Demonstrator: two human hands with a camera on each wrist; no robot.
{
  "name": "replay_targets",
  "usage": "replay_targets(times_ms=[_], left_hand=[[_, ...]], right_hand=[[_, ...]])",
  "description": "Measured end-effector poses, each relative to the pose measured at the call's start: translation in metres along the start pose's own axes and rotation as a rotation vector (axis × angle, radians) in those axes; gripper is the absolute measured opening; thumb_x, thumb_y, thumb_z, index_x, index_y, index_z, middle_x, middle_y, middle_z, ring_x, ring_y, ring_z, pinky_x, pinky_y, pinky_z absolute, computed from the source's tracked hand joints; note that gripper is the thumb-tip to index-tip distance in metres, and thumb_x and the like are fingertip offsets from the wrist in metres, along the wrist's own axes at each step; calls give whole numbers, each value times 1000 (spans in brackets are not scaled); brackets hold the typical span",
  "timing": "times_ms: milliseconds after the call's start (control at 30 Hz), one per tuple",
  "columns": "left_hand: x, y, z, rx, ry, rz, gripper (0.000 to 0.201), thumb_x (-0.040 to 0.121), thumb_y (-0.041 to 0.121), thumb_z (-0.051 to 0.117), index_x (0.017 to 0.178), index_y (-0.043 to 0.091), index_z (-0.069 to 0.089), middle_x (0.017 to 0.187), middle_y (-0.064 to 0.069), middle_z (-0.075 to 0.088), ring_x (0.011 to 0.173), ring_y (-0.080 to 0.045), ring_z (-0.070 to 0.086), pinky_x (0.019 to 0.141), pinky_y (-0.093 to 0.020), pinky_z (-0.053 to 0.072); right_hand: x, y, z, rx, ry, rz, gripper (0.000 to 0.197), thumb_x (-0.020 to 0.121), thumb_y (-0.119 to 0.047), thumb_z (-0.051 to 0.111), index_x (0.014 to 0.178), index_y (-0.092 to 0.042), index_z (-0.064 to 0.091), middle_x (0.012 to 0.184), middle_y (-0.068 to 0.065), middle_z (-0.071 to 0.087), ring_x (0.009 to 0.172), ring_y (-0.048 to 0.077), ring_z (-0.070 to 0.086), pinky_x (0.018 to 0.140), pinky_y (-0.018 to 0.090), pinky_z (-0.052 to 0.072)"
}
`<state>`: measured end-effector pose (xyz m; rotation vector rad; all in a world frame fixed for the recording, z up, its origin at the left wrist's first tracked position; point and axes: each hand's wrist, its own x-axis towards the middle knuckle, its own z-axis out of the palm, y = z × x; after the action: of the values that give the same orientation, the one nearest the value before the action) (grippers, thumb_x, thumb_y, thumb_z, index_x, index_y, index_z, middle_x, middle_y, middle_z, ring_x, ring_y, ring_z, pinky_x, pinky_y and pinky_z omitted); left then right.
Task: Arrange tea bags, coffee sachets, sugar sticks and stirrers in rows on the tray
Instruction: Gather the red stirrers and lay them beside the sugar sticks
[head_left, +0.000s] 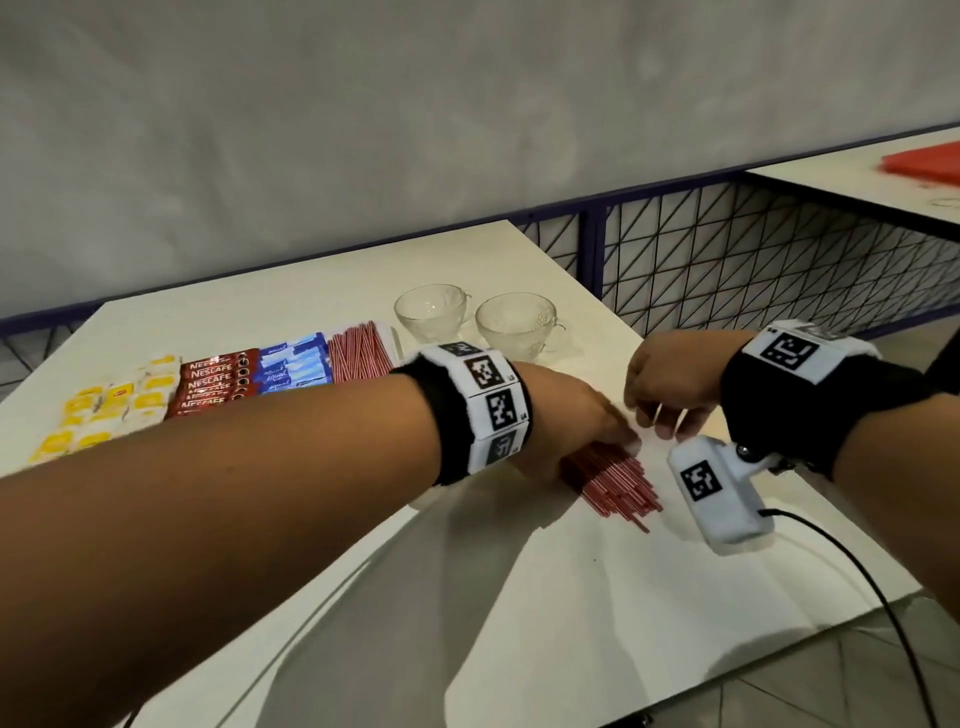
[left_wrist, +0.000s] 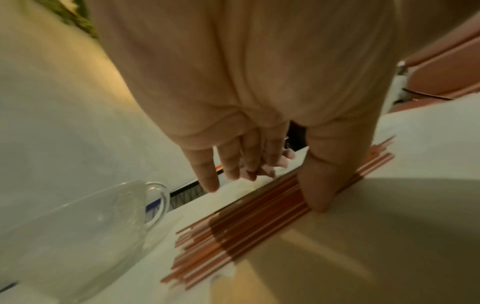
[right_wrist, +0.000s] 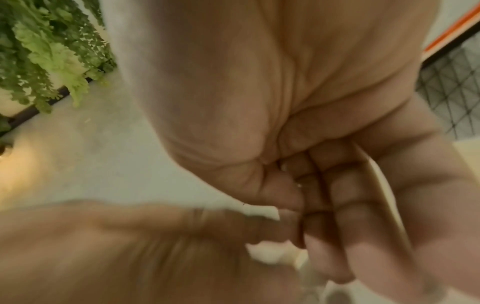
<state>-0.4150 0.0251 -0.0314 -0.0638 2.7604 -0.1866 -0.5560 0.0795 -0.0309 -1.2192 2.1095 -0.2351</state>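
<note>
White desk against a grey wall; tiled floor, wire-mesh frame behind. Two glass cups stand at the far edge. Tray holds rows of tea bags, coffee sachets, sugar sticks, stirrers. Left hand, fingers straight, presses loose stirrers on the desk. Right hand loosely curled, nothing visibly held.

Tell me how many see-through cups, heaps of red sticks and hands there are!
Glass cups: 2, one beside the other
Heaps of red stirrers: 2, one on the tray, one loose on the table
Hands: 2, left hand, right hand
Total: 6
</note>
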Motion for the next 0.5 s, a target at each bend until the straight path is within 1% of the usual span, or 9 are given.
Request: replay_targets(times_ms=[33,100,133,233,367,433,500], left_hand=[[2,0,-1,36,-10,31,63,87,29,66,145,28,40,144,4,46,125,-19,48,97,-27,41],[3,-4,0,85,17,81,53,91,31,61,142,26,45,138,4,51,119,-17,53,83,-20,36],[2,-7,1,100,26,91,48,93,32,59,138,25,49,134,3,53,114,-17,54,77,-19,34],[-1,-12,7,101,18,52,34,95,39,54,122,19,57,118,-2,57,102,-21,57,74,-26,41],[-7,-10,19,-7,95,-87,29,97,41,49,109,17,61,102,-4,59,82,-21,53,69,-25,37],[-8,-9,23,-56,90,-167,28,95,41,51,105,17,62,97,-4,61,79,-21,53,68,-25,39],[-7,-8,25,-98,58,-222,26,93,38,54,104,17,63,95,-4,64,78,-21,54,68,-26,41]], right_hand=[[1,3,-2,20,18,9,23,94,-4,46,100,9,63,77,14,67,58,24,60,59,32,54],[3,7,-2,50,32,18,23,93,-6,48,102,9,63,76,15,66,57,25,59,59,33,53],[4,7,-2,59,30,18,24,93,-6,48,102,9,63,77,15,66,58,26,59,60,34,53],[7,6,1,88,22,15,23,93,-6,49,103,9,63,76,14,65,58,26,57,60,34,53],[9,6,7,120,19,11,23,93,-7,49,103,8,63,75,13,62,58,26,54,59,34,50],[9,6,10,141,26,8,20,94,-6,49,102,7,62,73,13,60,55,24,52,55,31,49],[8,7,10,170,38,4,18,93,-5,48,101,6,61,72,13,59,54,24,51,54,30,48]])
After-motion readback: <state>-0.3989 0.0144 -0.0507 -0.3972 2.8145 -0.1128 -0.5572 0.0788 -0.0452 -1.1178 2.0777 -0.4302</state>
